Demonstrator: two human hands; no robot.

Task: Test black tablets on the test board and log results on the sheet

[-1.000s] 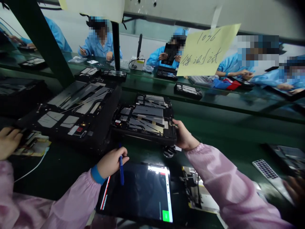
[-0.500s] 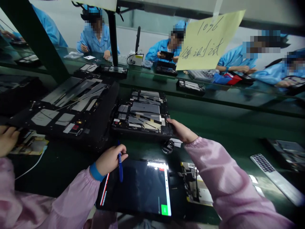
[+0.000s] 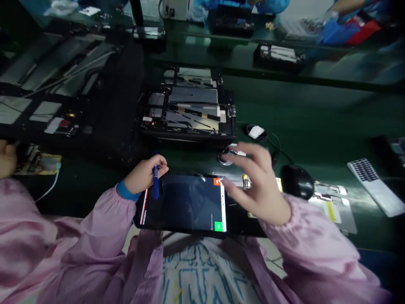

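The left hand (image 3: 146, 172) is curled up with a blue pen (image 3: 156, 182) in it, next to the left side of a black tablet (image 3: 186, 204) that lies flat on the dark green counter (image 3: 322, 114). The right hand (image 3: 257, 181) is open with its fingers apart and has nothing in it, and I can't tell if its thumb touches the tablet's right side. Black trays of flat parts (image 3: 190, 105) sit behind the tablet, and a black mouse (image 3: 298, 182) is by the right wrist.

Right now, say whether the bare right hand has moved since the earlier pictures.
Yes: the right hand has come off the smaller black stack of opened devices, toward the right edge of the lit black tablet.
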